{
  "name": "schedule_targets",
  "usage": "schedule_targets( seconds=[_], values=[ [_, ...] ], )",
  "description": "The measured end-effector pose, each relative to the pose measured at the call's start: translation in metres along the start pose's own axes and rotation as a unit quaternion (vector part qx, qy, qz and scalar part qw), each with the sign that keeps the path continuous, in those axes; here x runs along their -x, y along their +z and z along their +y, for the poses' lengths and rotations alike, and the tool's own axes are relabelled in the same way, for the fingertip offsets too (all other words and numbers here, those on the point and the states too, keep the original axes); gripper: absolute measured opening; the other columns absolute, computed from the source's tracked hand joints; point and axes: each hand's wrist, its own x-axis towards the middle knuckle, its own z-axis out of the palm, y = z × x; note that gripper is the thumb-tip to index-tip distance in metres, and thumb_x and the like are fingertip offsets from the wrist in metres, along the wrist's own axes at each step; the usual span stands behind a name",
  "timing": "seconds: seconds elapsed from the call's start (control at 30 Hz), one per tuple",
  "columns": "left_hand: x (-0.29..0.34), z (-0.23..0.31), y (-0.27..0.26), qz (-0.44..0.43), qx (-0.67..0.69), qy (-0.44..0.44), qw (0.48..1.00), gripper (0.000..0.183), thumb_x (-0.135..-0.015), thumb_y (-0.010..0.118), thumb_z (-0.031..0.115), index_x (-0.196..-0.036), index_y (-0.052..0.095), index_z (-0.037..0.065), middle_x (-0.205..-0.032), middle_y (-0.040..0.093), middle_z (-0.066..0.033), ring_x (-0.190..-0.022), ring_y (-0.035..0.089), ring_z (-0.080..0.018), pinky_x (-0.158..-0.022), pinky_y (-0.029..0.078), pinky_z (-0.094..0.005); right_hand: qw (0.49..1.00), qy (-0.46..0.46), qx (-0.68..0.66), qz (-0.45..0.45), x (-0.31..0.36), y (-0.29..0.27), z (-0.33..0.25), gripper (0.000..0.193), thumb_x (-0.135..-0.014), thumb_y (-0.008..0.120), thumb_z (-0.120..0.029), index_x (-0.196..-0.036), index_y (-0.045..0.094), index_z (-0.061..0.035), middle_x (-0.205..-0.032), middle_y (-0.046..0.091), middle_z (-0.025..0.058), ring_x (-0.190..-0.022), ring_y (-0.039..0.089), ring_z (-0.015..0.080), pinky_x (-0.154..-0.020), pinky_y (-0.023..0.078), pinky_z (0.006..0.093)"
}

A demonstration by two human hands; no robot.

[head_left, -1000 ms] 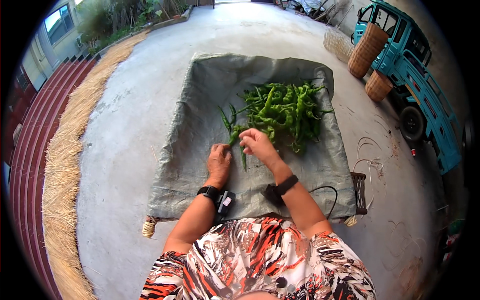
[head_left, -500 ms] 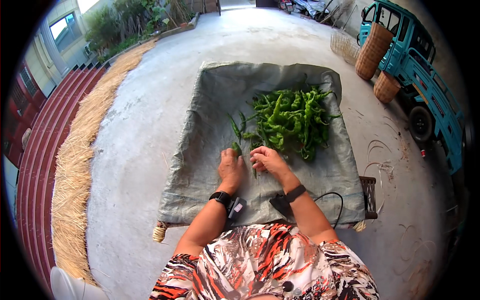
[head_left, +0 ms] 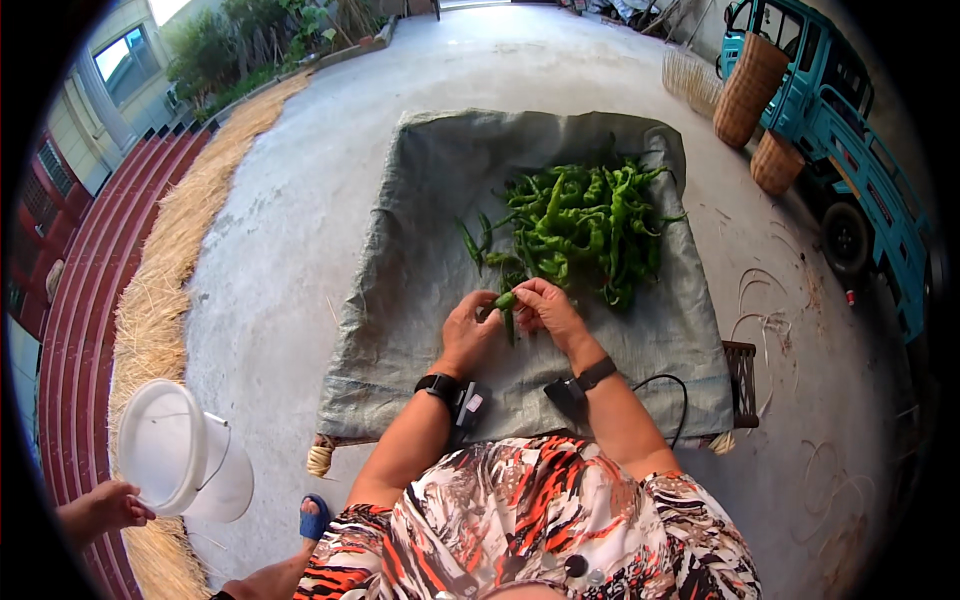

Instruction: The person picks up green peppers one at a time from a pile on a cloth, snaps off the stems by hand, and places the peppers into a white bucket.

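A large heap of long green peppers [head_left: 590, 220] lies on a grey-green woven plastic sheet [head_left: 420, 200]. In front of the heap, my left hand [head_left: 468, 335] is closed round a green pepper [head_left: 506, 301], held close above the sheet. My right hand [head_left: 550, 312] pinches the same pepper at its upper right end; whether that end has a stem is too small to tell. A few more peppers [head_left: 475, 243] lie apart at the heap's left side. Below my hands another pepper [head_left: 509, 328] points toward me, partly hidden by the fingers.
At the lower left another person's hand [head_left: 108, 507] grips a white bucket [head_left: 228, 470] by its rim. A strip of straw [head_left: 150, 330] borders red steps. Two wicker baskets [head_left: 752, 90] stand beside a teal three-wheeled truck [head_left: 870, 180] at right.
My hands have come together on one pepper, the left lifting from the sheet. A person's hand and leg have entered at lower left, and the bucket has moved up into view.
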Motion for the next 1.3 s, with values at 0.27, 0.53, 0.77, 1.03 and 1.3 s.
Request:
schedule_targets(
  seconds=[0.27,0.53,0.77,1.03,1.3],
  values=[
    [0.000,-0.001,-0.003,-0.041,-0.124,0.091,0.987,0.026,-0.085,0.058,0.027,-0.107,0.060,0.014,-0.098,0.061,-0.0056,-0.090,0.060,-0.0256,-0.074,0.047,-0.0314,0.999,0.009,-0.042,0.005,-0.002,-0.005,0.004,0.012,-0.089,0.053,-0.022,-0.088,0.056,-0.0102,-0.069,0.059,0.0021,-0.056,0.058,0.0112,-0.051,0.051,0.0251],
    [0.000,0.002,-0.007,-0.074,-0.097,0.058,0.991,0.029,-0.087,0.055,0.028,-0.112,0.059,0.014,-0.103,0.060,-0.0056,-0.095,0.059,-0.0241,-0.080,0.045,-0.0306,0.998,0.033,-0.049,-0.003,-0.002,-0.003,0.000,0.017,-0.088,0.051,-0.025,-0.086,0.058,-0.0089,-0.068,0.059,0.0034,-0.055,0.058,0.0150,-0.053,0.049,0.0274],
    [-0.004,-0.017,0.007,-0.028,-0.081,0.041,0.995,0.032,-0.085,0.059,0.031,-0.112,0.059,0.013,-0.105,0.062,-0.0081,-0.094,0.060,-0.0249,-0.078,0.045,-0.0317,0.999,0.015,-0.036,0.032,0.000,-0.002,0.002,0.018,-0.091,0.047,-0.025,-0.089,0.055,-0.0091,-0.072,0.059,0.0023,-0.056,0.058,0.0125,-0.049,0.051,0.0267],
    [-0.013,-0.001,0.008,0.090,0.087,-0.019,0.992,0.029,-0.087,0.059,0.025,-0.104,0.053,0.002,-0.075,0.061,-0.0078,-0.063,0.057,-0.0128,-0.054,0.047,-0.0280,1.000,0.014,0.016,0.006,-0.007,0.003,0.012,0.017,-0.093,0.047,-0.023,-0.091,0.053,-0.0072,-0.072,0.059,0.0020,-0.056,0.058,0.0105,-0.046,0.050,0.0223],
    [-0.003,0.071,-0.084,0.023,0.095,-0.083,0.992,0.025,-0.086,0.060,0.021,-0.096,0.053,-0.002,-0.078,0.063,-0.0077,-0.066,0.058,-0.0093,-0.052,0.048,-0.0234,0.999,0.005,0.041,0.016,-0.003,0.007,0.004,0.018,-0.094,0.048,-0.024,-0.090,0.054,-0.0073,-0.074,0.060,0.0026,-0.058,0.059,0.0107,-0.047,0.050,0.0225]
  ],
)
